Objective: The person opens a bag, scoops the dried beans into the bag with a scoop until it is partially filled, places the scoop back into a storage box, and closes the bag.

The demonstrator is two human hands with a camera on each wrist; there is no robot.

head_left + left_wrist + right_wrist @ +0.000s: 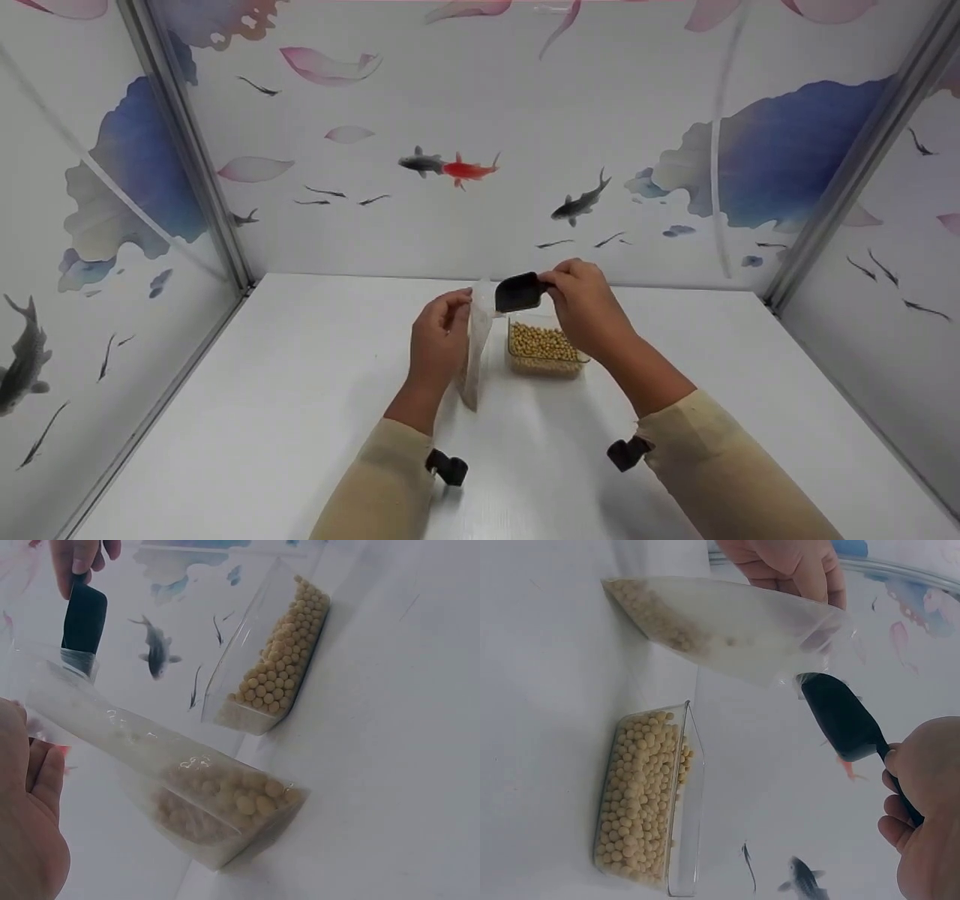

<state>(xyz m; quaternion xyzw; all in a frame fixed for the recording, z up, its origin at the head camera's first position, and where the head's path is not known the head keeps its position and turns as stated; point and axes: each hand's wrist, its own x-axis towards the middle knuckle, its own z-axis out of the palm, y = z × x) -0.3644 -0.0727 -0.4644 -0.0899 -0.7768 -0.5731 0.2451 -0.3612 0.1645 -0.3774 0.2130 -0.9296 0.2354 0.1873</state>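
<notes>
My left hand pinches the top edge of a clear plastic bag, which hangs upright with soybeans gathered in its bottom. In my right hand is the handle of a small black scoop, tilted toward the bag. Its front lip reaches into the bag's mouth, as the right wrist view of the scoop shows. Below the scoop, a clear rectangular container holds many more soybeans. The inside of the scoop is too dark to make out.
The white tabletop runs back to a printed wall with fish and petals. Metal posts stand at the corners. A small black camera is strapped to each wrist.
</notes>
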